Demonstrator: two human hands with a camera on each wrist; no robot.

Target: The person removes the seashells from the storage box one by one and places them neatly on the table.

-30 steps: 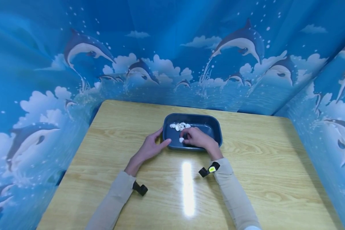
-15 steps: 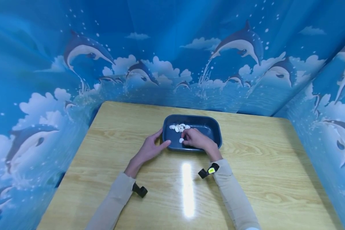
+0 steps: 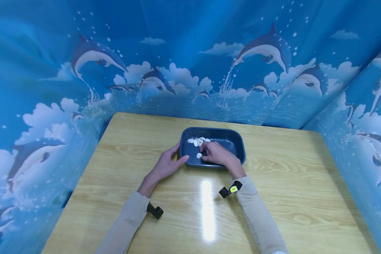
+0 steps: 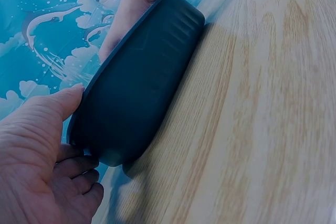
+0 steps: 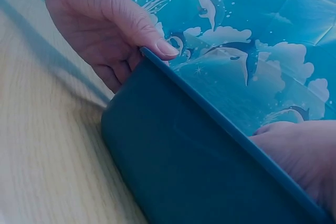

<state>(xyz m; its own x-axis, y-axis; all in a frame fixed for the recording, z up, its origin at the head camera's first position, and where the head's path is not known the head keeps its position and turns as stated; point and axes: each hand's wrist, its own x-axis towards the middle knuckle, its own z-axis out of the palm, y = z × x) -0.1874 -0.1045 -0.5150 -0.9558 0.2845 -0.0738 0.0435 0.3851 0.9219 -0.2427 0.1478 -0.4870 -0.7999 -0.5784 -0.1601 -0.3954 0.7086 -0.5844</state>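
Note:
A dark blue rectangular tub [image 3: 238, 139] stands on the table. My left hand [image 3: 166, 163] holds its near left corner, thumb at the rim and fingers along the outer wall. The left wrist view shows that hand [image 4: 39, 150] with its lower fingers curled beside the wall. Inside the tub, my right hand [image 3: 219, 154] reaches low over the floor, thumb and index finger parted. A single white shell [image 3: 199, 155] lies just left of those fingertips. Behind it, several white shells [image 3: 196, 142] form a row near the back left, partly covered by the right hand.
The tub is on a light wood-grain table [image 3: 288, 183], near its back edge. Blue dolphin-print curtain [image 3: 190, 95] hangs close behind and along both sides. The tub's raised wall hides the shells from both wrist views.
The right thumb and index finger have come away from the single white shell, which now sits slightly further left. The left hand and tub have stayed in place.

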